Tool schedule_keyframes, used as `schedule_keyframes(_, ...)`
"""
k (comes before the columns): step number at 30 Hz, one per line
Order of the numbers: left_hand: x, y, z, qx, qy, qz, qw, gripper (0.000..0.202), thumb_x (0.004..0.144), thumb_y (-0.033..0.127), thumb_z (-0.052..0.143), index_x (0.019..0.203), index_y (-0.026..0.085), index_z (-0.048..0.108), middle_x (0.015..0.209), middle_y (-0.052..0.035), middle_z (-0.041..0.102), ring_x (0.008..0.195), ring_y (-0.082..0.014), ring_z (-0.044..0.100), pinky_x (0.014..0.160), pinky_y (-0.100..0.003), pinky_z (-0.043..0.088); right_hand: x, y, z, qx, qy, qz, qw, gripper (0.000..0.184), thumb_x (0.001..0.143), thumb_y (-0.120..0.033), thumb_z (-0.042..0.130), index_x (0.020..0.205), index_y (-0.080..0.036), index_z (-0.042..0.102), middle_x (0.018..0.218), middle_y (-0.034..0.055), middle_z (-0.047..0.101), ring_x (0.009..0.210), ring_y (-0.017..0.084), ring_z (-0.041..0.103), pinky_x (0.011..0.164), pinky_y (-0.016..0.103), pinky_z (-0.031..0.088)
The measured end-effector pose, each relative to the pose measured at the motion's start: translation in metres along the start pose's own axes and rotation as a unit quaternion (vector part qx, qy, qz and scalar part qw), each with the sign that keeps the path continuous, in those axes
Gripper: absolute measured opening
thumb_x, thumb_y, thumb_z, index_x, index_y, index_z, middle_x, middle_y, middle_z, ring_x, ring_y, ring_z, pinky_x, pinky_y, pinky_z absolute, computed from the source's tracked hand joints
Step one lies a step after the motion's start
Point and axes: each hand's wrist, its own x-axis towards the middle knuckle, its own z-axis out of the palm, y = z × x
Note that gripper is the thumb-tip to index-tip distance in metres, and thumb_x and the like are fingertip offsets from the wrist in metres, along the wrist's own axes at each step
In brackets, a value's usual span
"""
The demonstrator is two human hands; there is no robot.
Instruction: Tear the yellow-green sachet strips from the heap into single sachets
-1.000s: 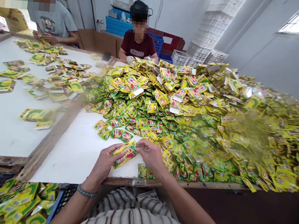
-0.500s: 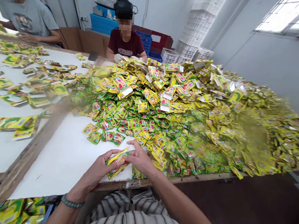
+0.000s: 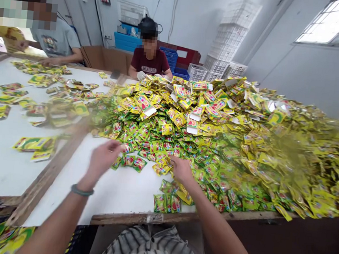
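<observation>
My left hand, blurred by motion, is at the left edge of a pile of small packets. Its fingers are curled towards a green packet, but whether they grip it is unclear. Further right, the fingers of my right hand are closed on a yellow packet low on the pile's front. Green packets with red pictures lie on the white tabletop between the hands. Nearer my body, other green packets rest by the wooden front edge.
Open yellow cartons lie on top of the pile. Left of a wooden divider are flat yellow cartons. Two people sit across the table, one in a maroon shirt. White crates are stacked behind. Below left are more yellow packs.
The yellow-and-green pack between my hands is gone from them. My hands have moved apart, the left going up and left, the right going up and right onto a yellow packet.
</observation>
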Motion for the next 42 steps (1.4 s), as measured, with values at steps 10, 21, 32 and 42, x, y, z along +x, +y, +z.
schedule_keyframes(10, -0.039, 0.013, 0.083, 0.233, -0.142, 0.112, 0.956, 0.040, 0.082, 0.007, 0.037, 0.107, 0.014, 0.067, 0.097, -0.0139, 0.072, 0.089, -0.0276, 0.067, 0.080, -0.039, 0.050, -0.027, -0.033, -0.012, 0.397, 0.015, 0.097, 0.912, 0.031, 0.085, -0.040, 0.047, 0.109, -0.021, 0.052, 0.058, -0.0059, 0.044, 0.048, 0.013, 0.048, 0.047, 0.021, 0.034)
schedule_keyframes(21, -0.041, 0.016, 0.083, 0.080, -0.186, 0.075, 0.976, 0.024, 0.077, 0.013, 0.050, 0.095, 0.016, 0.066, 0.096, -0.0148, 0.070, 0.101, -0.0298, 0.063, 0.092, -0.045, 0.045, -0.037, -0.048, 0.005, 0.295, 0.040, 0.095, 0.950, 0.041, 0.081, -0.030, 0.049, 0.121, -0.019, 0.044, 0.059, -0.0078, 0.038, 0.050, 0.013, 0.038, 0.051, 0.024, 0.032)
schedule_keyframes(32, -0.076, 0.012, 0.076, -0.429, -0.221, -0.161, 0.861, 0.037, 0.067, 0.037, 0.071, 0.096, 0.016, 0.062, 0.089, -0.0042, 0.071, 0.075, -0.0156, 0.064, 0.065, -0.025, 0.049, -0.053, -0.056, 0.000, 0.459, -0.057, 0.060, 0.884, 0.040, 0.082, -0.031, 0.052, 0.119, -0.025, 0.037, 0.104, 0.0018, 0.062, 0.064, 0.011, 0.056, 0.054, 0.021, 0.042)
schedule_keyframes(42, -0.077, 0.032, 0.071, -0.410, -0.306, -0.121, 0.851, 0.022, 0.064, 0.033, 0.072, 0.077, 0.016, 0.064, 0.068, 0.0004, 0.065, 0.065, -0.0143, 0.056, 0.063, -0.025, 0.043, -0.049, -0.051, -0.008, 0.284, -0.104, -0.027, 0.953, 0.032, 0.073, -0.025, 0.068, 0.102, -0.022, 0.058, 0.097, 0.0009, 0.065, 0.088, 0.018, 0.059, 0.077, 0.028, 0.043)
